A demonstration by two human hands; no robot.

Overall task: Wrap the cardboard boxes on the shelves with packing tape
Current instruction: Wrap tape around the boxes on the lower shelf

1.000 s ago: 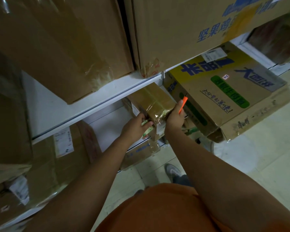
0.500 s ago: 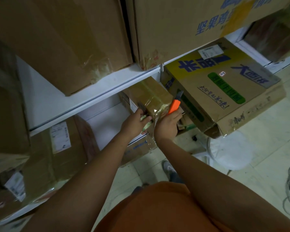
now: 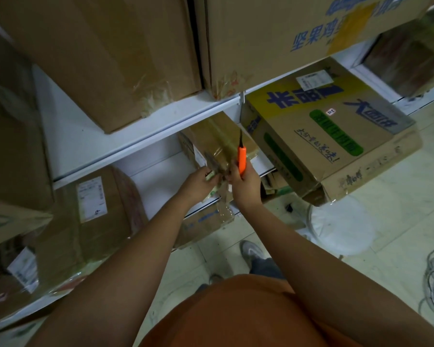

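Orange knife (image 3: pixel 242 159) now upright beside taped box (image 3: pixel 219 139), printed box (image 3: pixel 318 136) alongside.

Small taped box (image 3: pixel 218 139) on the middle shelf (image 3: pixel 161 181), under the upper shelf board (image 3: pixel 125 136). Immediately right of it, printed carton (image 3: pixel 318 136), tilted, overhanging the floor (image 3: pixel 398 221). Above, on the upper board, two large cartons (image 3: pixel 105 53) side by side. At the small box's near end, left hand (image 3: pixel 198 181) and right hand (image 3: pixel 244 184) close together; utility knife (image 3: pixel 241 156) upright in the right. Lower left, labelled box (image 3: pixel 95 211).
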